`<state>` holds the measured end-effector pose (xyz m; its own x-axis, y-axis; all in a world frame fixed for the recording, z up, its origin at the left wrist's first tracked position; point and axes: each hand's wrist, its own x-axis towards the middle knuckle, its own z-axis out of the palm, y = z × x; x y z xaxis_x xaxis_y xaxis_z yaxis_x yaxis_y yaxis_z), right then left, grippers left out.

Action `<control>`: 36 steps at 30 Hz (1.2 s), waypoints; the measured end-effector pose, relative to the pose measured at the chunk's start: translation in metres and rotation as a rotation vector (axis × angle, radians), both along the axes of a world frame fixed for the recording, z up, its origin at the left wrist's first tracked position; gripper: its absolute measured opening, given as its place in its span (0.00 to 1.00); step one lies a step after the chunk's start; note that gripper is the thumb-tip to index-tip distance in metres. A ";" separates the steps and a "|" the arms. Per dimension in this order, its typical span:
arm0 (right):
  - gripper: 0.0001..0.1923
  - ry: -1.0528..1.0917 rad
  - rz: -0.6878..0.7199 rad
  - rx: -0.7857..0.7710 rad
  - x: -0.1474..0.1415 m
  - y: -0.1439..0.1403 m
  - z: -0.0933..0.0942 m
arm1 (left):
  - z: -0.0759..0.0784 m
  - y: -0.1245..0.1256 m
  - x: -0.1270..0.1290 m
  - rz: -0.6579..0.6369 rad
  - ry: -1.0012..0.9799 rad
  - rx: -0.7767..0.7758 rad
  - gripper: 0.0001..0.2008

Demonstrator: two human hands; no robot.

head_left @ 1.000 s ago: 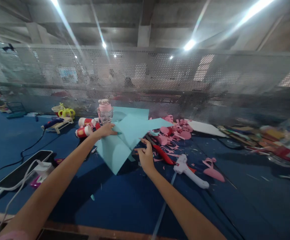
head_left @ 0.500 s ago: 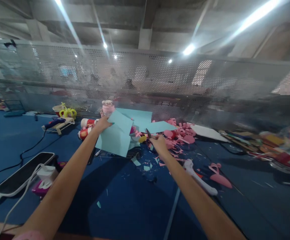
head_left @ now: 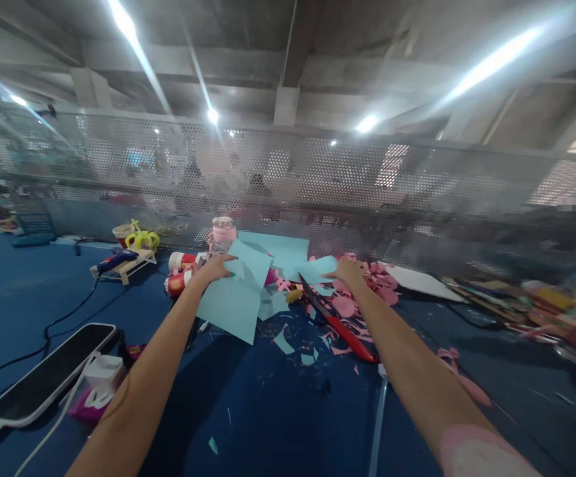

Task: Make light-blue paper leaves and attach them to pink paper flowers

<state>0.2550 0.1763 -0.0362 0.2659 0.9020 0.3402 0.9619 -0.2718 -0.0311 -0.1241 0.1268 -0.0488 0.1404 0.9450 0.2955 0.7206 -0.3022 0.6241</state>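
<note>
My left hand (head_left: 219,266) is closed on the upper left edge of a light blue paper sheet (head_left: 238,291), which is tilted up above the table. My right hand (head_left: 348,270) pinches the right end of a smaller light blue paper piece (head_left: 317,268). Another light blue sheet (head_left: 288,245) lies behind both. Red-handled scissors (head_left: 350,338) rest just below my right hand, blades pointing up and left. Pink cut-out scraps (head_left: 345,306) spread under and around that hand, and blue offcuts (head_left: 284,343) lie in front.
Red-and-white paper cups (head_left: 178,283) and a pink-topped jar (head_left: 223,233) stand left of the sheets. A glue gun (head_left: 116,260) rests on a small wooden stand. At front left lie a phone (head_left: 49,374) and a white charger (head_left: 105,372) with cables. A perforated metal screen (head_left: 168,165) runs behind.
My right hand has let go of the scissors, which now lie on the table, and has moved right to take the smaller blue paper. The left hand still holds its sheet.
</note>
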 end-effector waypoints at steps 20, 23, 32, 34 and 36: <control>0.20 0.276 0.247 0.368 -0.071 -0.104 0.006 | -0.031 -0.007 0.075 -0.131 -0.565 -0.313 0.31; 0.19 0.363 0.429 0.405 -0.079 -0.133 -0.008 | -0.025 -0.017 0.079 -0.130 -0.574 -0.355 0.30; 0.23 1.114 0.679 0.196 -0.121 -0.166 -0.058 | 0.004 -0.046 0.093 -0.546 -0.606 -0.353 0.32; 0.26 1.148 0.714 0.103 -0.124 -0.167 -0.066 | 0.003 -0.047 0.097 -0.415 -0.603 -0.284 0.27; 0.27 1.049 0.787 -0.001 -0.120 -0.166 -0.072 | 0.003 -0.046 0.097 -0.254 -0.622 -0.217 0.22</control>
